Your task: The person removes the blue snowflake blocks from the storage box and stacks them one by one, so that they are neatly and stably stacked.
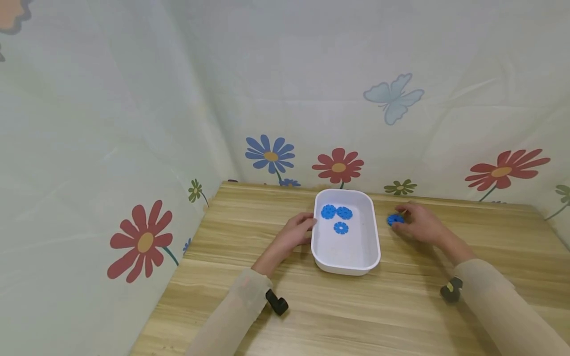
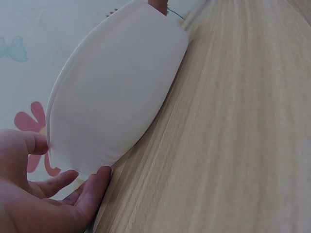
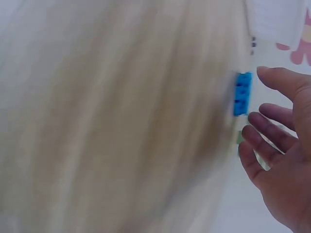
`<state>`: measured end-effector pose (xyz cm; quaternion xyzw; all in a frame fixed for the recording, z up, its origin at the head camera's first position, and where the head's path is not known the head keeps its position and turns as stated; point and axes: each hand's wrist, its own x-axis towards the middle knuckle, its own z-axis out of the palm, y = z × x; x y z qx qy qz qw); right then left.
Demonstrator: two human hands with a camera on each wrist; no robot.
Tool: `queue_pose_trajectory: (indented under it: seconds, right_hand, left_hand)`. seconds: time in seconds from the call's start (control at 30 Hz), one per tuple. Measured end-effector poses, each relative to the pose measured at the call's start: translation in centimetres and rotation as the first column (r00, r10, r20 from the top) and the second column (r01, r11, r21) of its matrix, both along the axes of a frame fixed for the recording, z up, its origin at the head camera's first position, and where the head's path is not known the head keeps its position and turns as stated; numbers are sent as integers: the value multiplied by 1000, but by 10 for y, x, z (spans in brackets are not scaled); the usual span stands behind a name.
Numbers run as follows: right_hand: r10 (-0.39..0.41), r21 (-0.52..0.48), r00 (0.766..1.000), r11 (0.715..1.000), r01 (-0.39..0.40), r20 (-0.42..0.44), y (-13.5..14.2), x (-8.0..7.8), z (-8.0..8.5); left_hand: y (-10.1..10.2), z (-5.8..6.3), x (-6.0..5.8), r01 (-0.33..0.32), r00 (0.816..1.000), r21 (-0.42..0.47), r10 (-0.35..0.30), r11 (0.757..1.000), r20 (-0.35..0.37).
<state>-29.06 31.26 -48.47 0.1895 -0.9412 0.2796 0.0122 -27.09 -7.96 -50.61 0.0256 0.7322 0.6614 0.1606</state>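
A white tray (image 1: 347,254) stands on the wooden table, with three blue snowflake-shaped discs (image 1: 341,228) lying inside it. At its left side is my left hand (image 1: 296,232). The thumb of this hand meets the rim, and its other fingers lie lower against the tray's outer wall (image 2: 116,82). To the right of the tray, my right hand (image 1: 418,225) reaches around more blue snowflake discs (image 1: 394,219). Seen edge-on in the right wrist view, these discs form a small stack (image 3: 242,93); thumb and fingers stand spread on either side of it, loosely bent.
A wood-grain table (image 1: 267,198) runs back to a pale cloth wall printed with flowers (image 1: 338,167) and a butterfly (image 1: 394,99). Each sleeve carries a black wrist device, one at the left cuff (image 1: 277,302) and one at the right cuff (image 1: 451,290).
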Motion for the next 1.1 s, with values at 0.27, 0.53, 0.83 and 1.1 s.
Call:
queue_pose_trajectory:
  seconds: [0.27, 0.53, 0.83, 1.1]
  right_hand:
    - [3, -63, 997, 998, -8, -80, -23, 7, 38]
    - [46, -54, 999, 997, -47, -16, -79, 16, 55]
    - [171, 48, 985, 984, -172, 21, -118, 1, 43]
    - [221, 110, 972, 967, -228, 78, -136, -10, 33]
  left_hand:
    - [0, 0, 2, 4, 1000, 22, -4, 1000, -3]
    - [1, 0, 3, 2, 1000, 22, -2, 1000, -5]
    - [2, -1, 0, 11, 1000, 20, -11, 1000, -8]
    - [1, 0, 1, 18, 1000, 21, -18, 1000, -8]
